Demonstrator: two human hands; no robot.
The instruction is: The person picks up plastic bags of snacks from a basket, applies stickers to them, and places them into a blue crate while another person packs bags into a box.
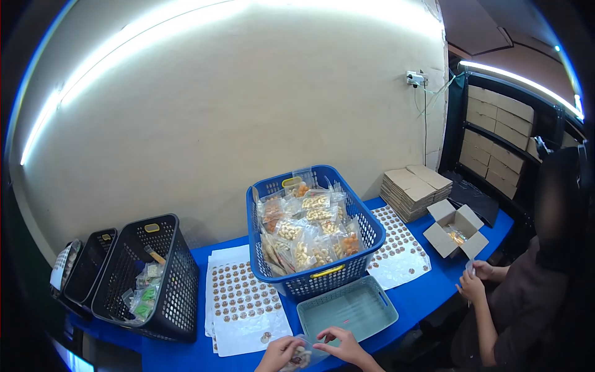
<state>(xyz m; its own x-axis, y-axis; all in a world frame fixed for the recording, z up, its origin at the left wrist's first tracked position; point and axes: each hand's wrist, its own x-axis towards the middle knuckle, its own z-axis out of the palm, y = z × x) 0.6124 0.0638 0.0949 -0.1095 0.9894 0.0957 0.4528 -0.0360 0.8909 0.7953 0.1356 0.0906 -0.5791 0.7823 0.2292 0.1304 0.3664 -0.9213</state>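
Note:
At the bottom of the head view, my left hand (278, 355) is closed on the side of a small clear plastic bag (313, 354). Pale pieces that look like nuts show inside, with a dark round spot that may be a sticker. My right hand (344, 348) has its fingers curled at the bag's other edge, the thumb lying over the plastic. Just beyond the hands is a shallow grey-green tray (387, 319). Left of it lie white sheets of round stickers (245, 291), one sticker sitting apart near the lower edge.
A blue basket (291, 286) full of bagged nuts stands behind the tray. Dark baskets (186, 288) are at left. More sticker sheets (396, 245), stacked flat cartons (412, 193) and an open carton (441, 240) are at right. Another person (514, 310) handles a small bag there.

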